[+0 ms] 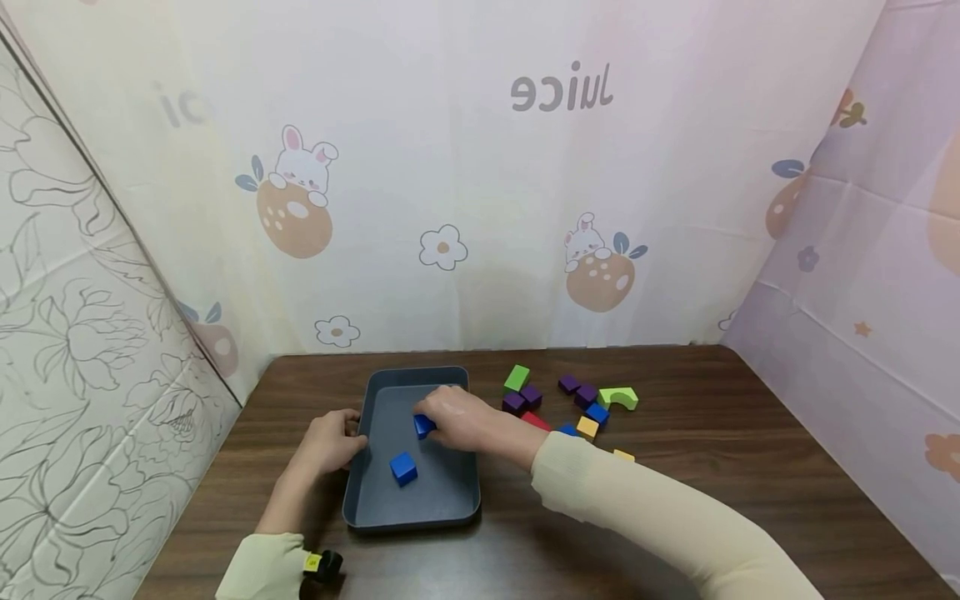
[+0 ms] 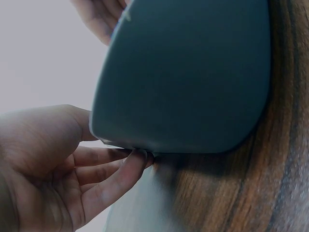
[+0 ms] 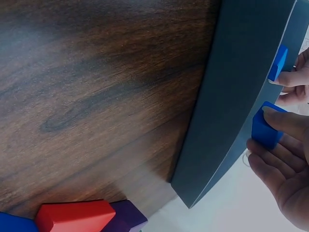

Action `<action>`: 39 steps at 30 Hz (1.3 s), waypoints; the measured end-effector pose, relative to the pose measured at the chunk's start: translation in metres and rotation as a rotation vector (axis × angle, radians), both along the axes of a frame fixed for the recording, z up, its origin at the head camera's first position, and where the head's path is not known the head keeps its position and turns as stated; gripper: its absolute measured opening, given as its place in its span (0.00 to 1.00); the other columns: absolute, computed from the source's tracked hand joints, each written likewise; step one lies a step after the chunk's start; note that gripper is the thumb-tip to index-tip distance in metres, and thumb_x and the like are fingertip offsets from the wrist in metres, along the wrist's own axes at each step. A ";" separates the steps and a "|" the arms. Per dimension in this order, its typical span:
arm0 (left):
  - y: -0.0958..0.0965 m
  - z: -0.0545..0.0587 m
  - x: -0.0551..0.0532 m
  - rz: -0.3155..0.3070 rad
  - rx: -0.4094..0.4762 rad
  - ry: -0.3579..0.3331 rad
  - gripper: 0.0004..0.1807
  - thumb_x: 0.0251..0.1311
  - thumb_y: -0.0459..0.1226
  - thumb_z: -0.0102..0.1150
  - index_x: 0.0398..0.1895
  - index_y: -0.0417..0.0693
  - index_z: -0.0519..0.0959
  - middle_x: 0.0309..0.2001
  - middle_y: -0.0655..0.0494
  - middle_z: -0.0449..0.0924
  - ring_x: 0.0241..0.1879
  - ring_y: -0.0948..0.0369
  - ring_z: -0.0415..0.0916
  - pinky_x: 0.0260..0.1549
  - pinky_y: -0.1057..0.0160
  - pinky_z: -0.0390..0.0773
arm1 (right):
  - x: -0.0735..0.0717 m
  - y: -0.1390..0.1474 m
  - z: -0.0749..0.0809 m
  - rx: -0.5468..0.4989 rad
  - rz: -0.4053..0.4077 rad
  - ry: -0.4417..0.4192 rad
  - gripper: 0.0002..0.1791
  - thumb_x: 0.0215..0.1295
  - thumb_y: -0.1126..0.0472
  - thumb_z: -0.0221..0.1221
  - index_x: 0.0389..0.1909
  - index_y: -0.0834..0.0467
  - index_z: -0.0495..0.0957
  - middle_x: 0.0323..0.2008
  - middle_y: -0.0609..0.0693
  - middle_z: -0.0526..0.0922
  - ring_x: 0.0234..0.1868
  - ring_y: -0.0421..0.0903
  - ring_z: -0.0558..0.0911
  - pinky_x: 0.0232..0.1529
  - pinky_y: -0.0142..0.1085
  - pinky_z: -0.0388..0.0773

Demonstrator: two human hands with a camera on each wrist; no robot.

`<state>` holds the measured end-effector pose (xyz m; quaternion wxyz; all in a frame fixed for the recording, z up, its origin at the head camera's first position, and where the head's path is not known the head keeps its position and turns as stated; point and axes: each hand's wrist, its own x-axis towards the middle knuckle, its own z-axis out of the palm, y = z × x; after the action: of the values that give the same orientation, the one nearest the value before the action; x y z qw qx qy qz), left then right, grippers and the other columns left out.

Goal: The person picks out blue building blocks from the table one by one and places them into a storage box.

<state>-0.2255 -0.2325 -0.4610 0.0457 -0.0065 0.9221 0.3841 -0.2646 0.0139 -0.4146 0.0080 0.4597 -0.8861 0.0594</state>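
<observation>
A blue block (image 1: 423, 427) is pinched between the thumb and fingers of the right hand (image 1: 459, 417), over the dark grey tray (image 1: 442, 500) in the lower middle of the head view; whether it touches the tray floor cannot be told. The tray's left rim is gripped by the left hand (image 1: 330, 440), thumb at the edge and fingers against the outer wall. A blue cube (image 1: 403, 468) is seen on the tray floor, nearer the bottom of the frame. The block would best be held level, set down flat and clear of the cube, with the rim firmly braced. A green oblong block (image 1: 517, 379) and a green arch (image 1: 619, 397) are seen at centre right on the wood-grained table (image 1: 675, 508), backed by a rabbit-printed curtain (image 1: 480, 158).
</observation>
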 end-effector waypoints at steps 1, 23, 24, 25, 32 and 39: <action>0.000 0.000 0.000 -0.006 -0.002 0.004 0.28 0.65 0.29 0.64 0.66 0.23 0.73 0.40 0.42 0.87 0.25 0.56 0.84 0.24 0.57 0.89 | 0.000 -0.001 -0.001 0.001 -0.004 -0.009 0.11 0.68 0.62 0.71 0.49 0.56 0.87 0.41 0.45 0.89 0.39 0.35 0.83 0.46 0.30 0.86; 0.001 0.002 0.001 -0.002 -0.015 -0.004 0.29 0.66 0.29 0.64 0.67 0.23 0.72 0.41 0.41 0.87 0.26 0.57 0.85 0.25 0.57 0.89 | -0.008 -0.019 -0.012 0.046 -0.030 -0.087 0.12 0.68 0.62 0.72 0.50 0.56 0.88 0.42 0.45 0.89 0.39 0.33 0.83 0.42 0.26 0.84; 0.001 0.002 0.001 -0.001 -0.014 -0.005 0.29 0.66 0.29 0.64 0.67 0.23 0.72 0.42 0.41 0.87 0.26 0.57 0.85 0.25 0.57 0.89 | -0.008 -0.020 -0.012 0.051 -0.031 -0.090 0.12 0.68 0.62 0.72 0.51 0.56 0.88 0.42 0.45 0.89 0.39 0.33 0.84 0.42 0.26 0.85; 0.001 0.001 0.001 -0.001 -0.015 -0.004 0.29 0.65 0.29 0.64 0.67 0.23 0.72 0.42 0.41 0.87 0.26 0.57 0.85 0.25 0.57 0.89 | -0.008 -0.020 -0.012 0.055 -0.032 -0.092 0.12 0.68 0.62 0.72 0.51 0.56 0.88 0.42 0.45 0.89 0.40 0.33 0.84 0.42 0.26 0.84; 0.000 0.000 0.000 -0.002 -0.012 -0.003 0.28 0.65 0.30 0.64 0.66 0.23 0.72 0.41 0.42 0.87 0.25 0.57 0.85 0.25 0.56 0.89 | -0.007 -0.025 -0.014 0.088 -0.058 -0.084 0.13 0.68 0.61 0.72 0.52 0.55 0.87 0.42 0.45 0.89 0.40 0.35 0.85 0.39 0.26 0.83; -0.001 -0.001 0.000 -0.002 -0.006 -0.006 0.28 0.66 0.30 0.64 0.67 0.23 0.73 0.41 0.42 0.87 0.26 0.57 0.85 0.25 0.56 0.89 | -0.005 -0.027 -0.014 0.102 -0.068 -0.094 0.14 0.68 0.60 0.72 0.53 0.54 0.87 0.44 0.45 0.89 0.42 0.36 0.87 0.41 0.26 0.85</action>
<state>-0.2255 -0.2332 -0.4616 0.0489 -0.0070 0.9232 0.3811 -0.2695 -0.0129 -0.4288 -0.0549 0.4257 -0.9025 0.0354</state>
